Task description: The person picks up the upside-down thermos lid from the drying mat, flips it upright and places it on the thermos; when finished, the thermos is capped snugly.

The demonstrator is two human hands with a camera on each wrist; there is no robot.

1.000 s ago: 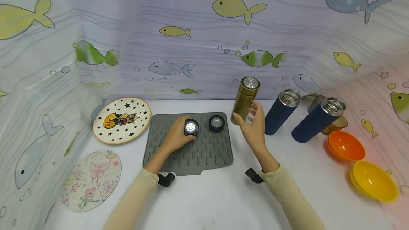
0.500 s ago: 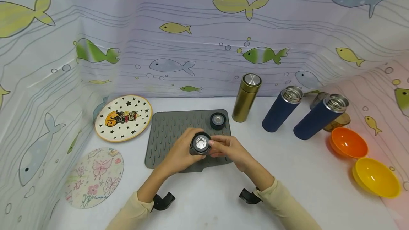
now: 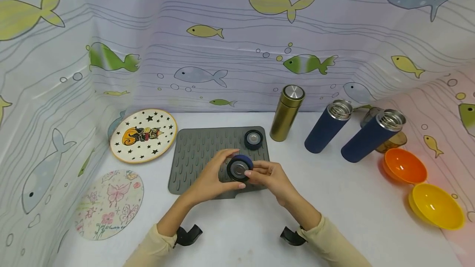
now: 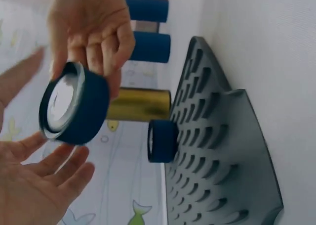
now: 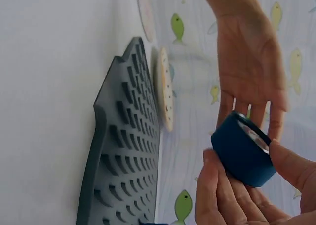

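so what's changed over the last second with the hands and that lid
The right hand let go of the gold bottle and came over to pinch the blue lid. The left hand lifted that lid off the grey mat toward the person; its fingers now lie open beside it. The second lid, both blue bottles and the bowls stayed put.

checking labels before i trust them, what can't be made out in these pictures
- Brown glass dish, head view: mostly hidden behind the two open blue bottles; its shape cannot be told.
- Blue lid, head view: fingers of the right hand and left hand cover its side wall; any thread cannot be seen.
- Second lid, left wrist view: seen edge on; its inside is hidden.
- Gold bottle, left wrist view: its capped end is behind the held lid.
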